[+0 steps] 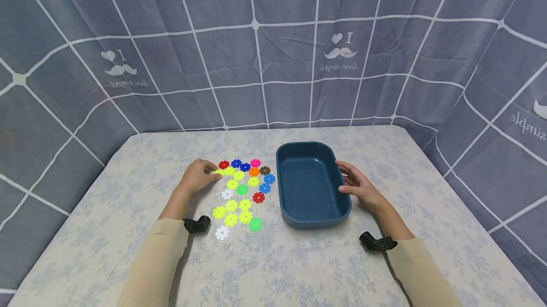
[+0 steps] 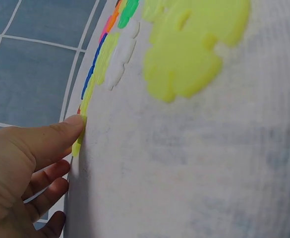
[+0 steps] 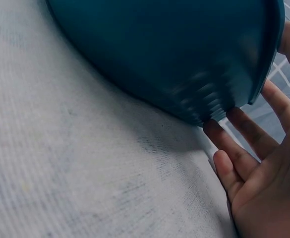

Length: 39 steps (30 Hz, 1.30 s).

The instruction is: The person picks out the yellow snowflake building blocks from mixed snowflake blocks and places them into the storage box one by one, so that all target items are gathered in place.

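Note:
Notched plastic interlocking discs lie flat on the table, left of a deep blue plastic box (image 1: 314, 221). At the upper left of these pieces, my left hand (image 1: 198, 175) pinches a yellow disc (image 1: 219, 172) between thumb and fingers. In the left wrist view the thumb lies on this yellow disc (image 2: 77, 148), seen nearly edge-on at the table surface. My right hand (image 1: 361, 188) holds the box by its right side, thumb over the rim. In the right wrist view its fingers (image 3: 249, 131) touch the outer wall of the box (image 3: 159, 54).
Red (image 1: 258, 197), dark blue (image 1: 236, 163), pink (image 1: 255, 162), brown (image 1: 265, 170), green (image 1: 255, 224) and white discs (image 1: 222, 232) lie among the yellow ones. A patterned cloth covers the table (image 1: 273, 269). Grey-blue checked curtains (image 1: 282, 55) hang behind it and at both sides.

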Each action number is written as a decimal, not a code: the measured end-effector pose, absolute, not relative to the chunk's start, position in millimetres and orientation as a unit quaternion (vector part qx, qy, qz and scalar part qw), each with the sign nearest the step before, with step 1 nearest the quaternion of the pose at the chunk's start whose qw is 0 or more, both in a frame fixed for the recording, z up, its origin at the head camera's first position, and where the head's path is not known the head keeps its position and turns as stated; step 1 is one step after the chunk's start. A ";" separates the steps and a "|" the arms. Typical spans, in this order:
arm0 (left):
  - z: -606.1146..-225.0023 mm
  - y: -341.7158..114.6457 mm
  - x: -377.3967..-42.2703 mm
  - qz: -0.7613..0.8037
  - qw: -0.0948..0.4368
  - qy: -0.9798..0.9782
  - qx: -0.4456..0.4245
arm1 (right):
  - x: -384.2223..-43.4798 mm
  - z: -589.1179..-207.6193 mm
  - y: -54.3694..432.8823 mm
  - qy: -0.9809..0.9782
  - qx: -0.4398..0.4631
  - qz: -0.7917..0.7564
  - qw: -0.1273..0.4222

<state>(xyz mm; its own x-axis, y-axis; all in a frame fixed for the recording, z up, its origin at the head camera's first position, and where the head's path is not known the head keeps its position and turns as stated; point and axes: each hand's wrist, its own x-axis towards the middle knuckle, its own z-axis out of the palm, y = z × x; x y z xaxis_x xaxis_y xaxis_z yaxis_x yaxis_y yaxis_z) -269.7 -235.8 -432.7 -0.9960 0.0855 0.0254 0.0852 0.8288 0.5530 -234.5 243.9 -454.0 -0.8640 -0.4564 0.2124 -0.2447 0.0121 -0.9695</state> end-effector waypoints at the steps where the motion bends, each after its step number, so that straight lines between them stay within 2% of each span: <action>1: -432.6 -235.2 -270.0 0.290 0.002 0.956 0.041 | -234.4 -453.8 243.8 0.707 -0.246 -0.658 0.081; 11: -433.5 -229.5 -272.4 0.314 -0.008 0.949 0.027 | -235.4 -451.9 244.6 0.704 -0.250 -0.660 0.079; 28: -431.6 -235.9 -268.6 0.372 0.006 0.928 0.009 | -237.2 -456.7 244.7 0.701 -0.250 -0.662 0.085; 39: -419.9 -230.1 -266.1 0.377 -0.018 0.926 0.024 | -236.0 -456.3 244.3 0.703 -0.248 -0.661 0.082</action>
